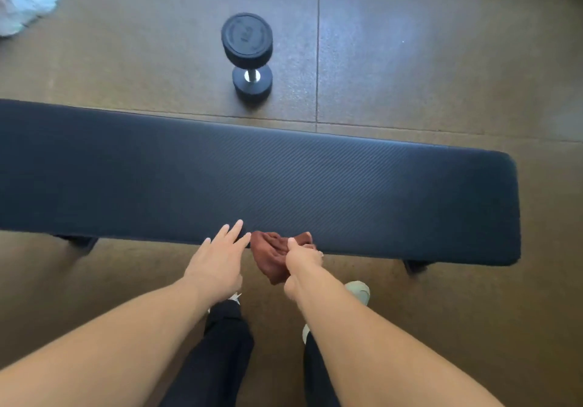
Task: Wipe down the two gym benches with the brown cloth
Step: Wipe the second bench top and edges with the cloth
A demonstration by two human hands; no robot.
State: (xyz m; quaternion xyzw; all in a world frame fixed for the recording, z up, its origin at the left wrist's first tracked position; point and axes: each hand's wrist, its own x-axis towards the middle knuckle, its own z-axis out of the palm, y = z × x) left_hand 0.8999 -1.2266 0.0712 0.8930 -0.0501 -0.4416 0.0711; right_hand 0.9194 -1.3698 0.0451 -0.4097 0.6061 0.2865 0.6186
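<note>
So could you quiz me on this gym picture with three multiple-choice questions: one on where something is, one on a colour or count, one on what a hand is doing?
1. Where is the dumbbell?
A. on the bench
B. on the floor beyond the bench
C. in a hand

2. What colour is the cloth?
A. white
B. blue
C. brown

3. What is the right hand doing?
A. gripping the cloth
B. hanging idle
C. lifting the dumbbell

Answers: 1 B, it stands on end on the floor past the far edge of the bench. 2 C, it is reddish brown against the dark pad. 3 A, its fingers are curled round the cloth at the bench's near edge, while the left hand lies open beside it.
</note>
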